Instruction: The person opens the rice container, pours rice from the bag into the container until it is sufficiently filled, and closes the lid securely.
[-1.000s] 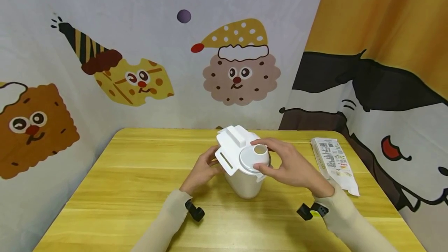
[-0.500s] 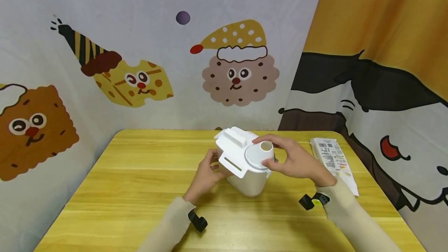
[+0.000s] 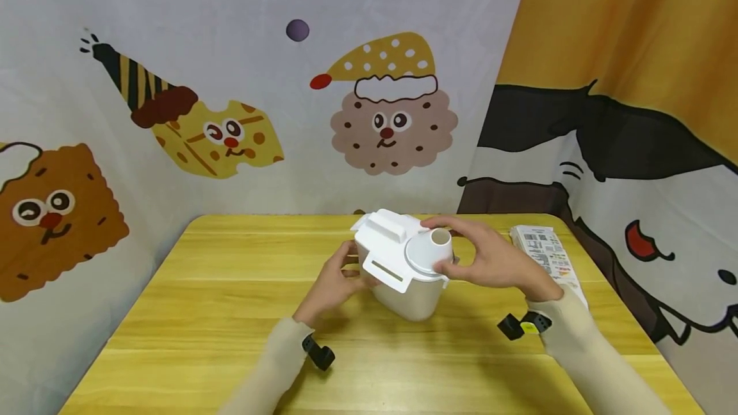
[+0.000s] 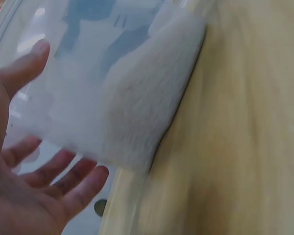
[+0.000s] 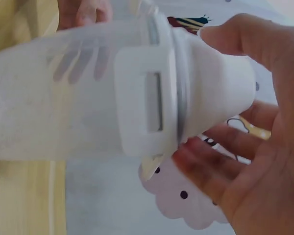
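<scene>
A translucent storage box with a white lid stands on the wooden table. White, rice-like grains fill its lower part, heaped toward one side. On the lid are a raised bar handle, side latches and a round spout cap with a short hollow neck. My left hand holds the box by its left side, thumb on the near wall and fingers round the far one. Up at the lid, my right hand grips the spout cap between thumb and fingertips.
A printed white packet lies at the back right of the wooden table, partly behind the right forearm. Behind the table's far edge hangs a cartoon-printed curtain. Each wrist wears a small black camera.
The box has turned a little, its spout side shifting right and slightly back, and both hands have moved with it. Their hold on box and cap looks the same.
</scene>
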The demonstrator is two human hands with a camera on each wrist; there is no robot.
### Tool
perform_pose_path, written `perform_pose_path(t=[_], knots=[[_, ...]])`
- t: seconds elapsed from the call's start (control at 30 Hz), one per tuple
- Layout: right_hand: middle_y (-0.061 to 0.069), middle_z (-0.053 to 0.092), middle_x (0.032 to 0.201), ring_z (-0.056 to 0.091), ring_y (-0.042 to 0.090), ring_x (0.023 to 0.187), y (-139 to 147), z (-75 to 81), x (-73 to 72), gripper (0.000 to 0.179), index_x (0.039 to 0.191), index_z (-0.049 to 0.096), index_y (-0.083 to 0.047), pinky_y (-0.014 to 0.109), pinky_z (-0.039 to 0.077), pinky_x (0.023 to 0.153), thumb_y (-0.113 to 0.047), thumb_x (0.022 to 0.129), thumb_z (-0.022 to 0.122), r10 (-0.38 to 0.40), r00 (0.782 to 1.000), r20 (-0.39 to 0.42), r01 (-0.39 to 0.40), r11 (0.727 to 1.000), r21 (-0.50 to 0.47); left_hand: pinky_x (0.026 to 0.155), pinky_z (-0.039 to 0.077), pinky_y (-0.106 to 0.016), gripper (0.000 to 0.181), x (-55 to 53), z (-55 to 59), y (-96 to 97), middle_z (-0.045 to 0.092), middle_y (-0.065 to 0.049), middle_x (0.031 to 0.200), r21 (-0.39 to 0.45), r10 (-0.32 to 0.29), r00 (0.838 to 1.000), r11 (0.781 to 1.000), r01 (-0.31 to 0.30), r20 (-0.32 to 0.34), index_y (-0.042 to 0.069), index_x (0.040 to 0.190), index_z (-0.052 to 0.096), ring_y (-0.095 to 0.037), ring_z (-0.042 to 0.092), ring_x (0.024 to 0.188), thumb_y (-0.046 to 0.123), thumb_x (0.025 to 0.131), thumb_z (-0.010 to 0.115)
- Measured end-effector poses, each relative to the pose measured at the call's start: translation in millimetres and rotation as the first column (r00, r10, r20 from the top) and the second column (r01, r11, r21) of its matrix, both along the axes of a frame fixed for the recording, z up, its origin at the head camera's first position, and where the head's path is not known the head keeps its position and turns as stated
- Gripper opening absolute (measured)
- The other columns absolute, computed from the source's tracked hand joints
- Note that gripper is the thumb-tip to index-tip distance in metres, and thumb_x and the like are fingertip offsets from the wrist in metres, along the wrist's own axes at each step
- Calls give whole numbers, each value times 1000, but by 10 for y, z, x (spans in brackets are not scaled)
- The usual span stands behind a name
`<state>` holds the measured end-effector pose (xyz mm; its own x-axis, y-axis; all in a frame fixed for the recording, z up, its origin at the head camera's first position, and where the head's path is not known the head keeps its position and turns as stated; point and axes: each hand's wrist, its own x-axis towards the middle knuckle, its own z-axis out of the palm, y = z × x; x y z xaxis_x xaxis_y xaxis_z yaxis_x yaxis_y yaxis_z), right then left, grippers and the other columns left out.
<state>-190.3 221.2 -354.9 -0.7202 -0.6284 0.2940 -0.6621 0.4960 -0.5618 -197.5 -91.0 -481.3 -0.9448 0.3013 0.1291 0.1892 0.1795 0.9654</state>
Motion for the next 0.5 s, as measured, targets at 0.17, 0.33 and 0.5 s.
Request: perform_pose_path(t=[0.17,0.33,0.5], knots=[[0,61,142,61,19,126,-11,53,122,65,143,56,-15,48,57,102,-32,87,84,-84,996,2,84,996,-27,114,48,-49,85,-118,12,-76,53,-4,147,2,-82,996,997,82,30,32,152,44,-29,53,136,24,81,89],[2,64,138,64,24,122,-1,54,217,65,141,56,-14,45,61,95,-29,85,86,-140,990,-6,140,989,-40,112,50,-48,83,-186,13,-96,50,-3,151,-7,-142,989,990,142,44,30,155,42,-32,52,137,19,85,86],[2,64,137,64,24,123,-7,28,238,62,141,57,-12,38,62,92,-22,86,85,-144,990,5,144,987,-66,104,57,-43,75,-200,2,-85,54,-6,149,10,-149,988,989,149,50,26,152,47,-33,57,133,13,87,83]])
